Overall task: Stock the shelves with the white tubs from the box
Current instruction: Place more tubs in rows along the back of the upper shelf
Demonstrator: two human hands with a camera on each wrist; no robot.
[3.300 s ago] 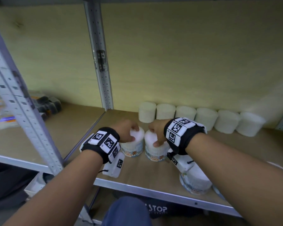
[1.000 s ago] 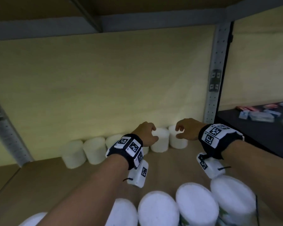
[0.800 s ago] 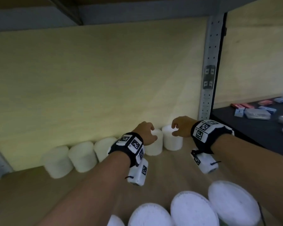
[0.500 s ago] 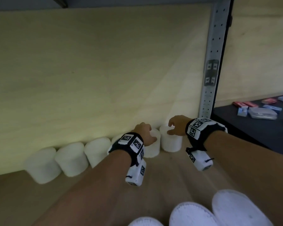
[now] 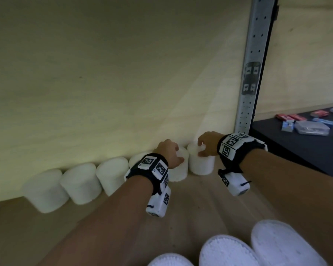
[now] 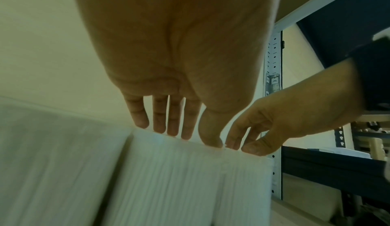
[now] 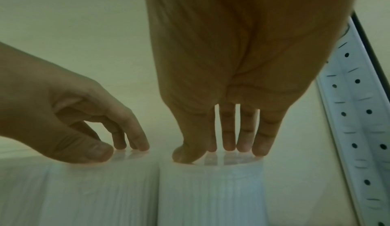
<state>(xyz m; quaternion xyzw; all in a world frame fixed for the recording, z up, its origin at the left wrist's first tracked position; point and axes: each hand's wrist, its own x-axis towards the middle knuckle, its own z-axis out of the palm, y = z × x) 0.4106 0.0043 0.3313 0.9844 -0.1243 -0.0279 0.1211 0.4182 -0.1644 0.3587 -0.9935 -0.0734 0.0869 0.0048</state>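
Observation:
Several white tubs stand in a row along the back wall of the wooden shelf. My left hand rests its fingertips on the lid of the second tub from the right. My right hand does the same on the end tub, beside the metal upright. In the left wrist view the left hand has its fingers hanging fairly straight, tips on the tub's top edge. In the right wrist view the right hand sets its thumb and fingertips on the lid of its tub.
More white tub lids stand near the shelf's front at the bottom of the head view. A perforated metal upright bounds the bay on the right. Beyond it a dark shelf carries small packets. The pale back panel stands close behind the row.
About three seconds ago both hands held two labelled tubs near the shelf's front left. Over the last second they have stayed on the two rightmost back-row tubs while my view drifted.

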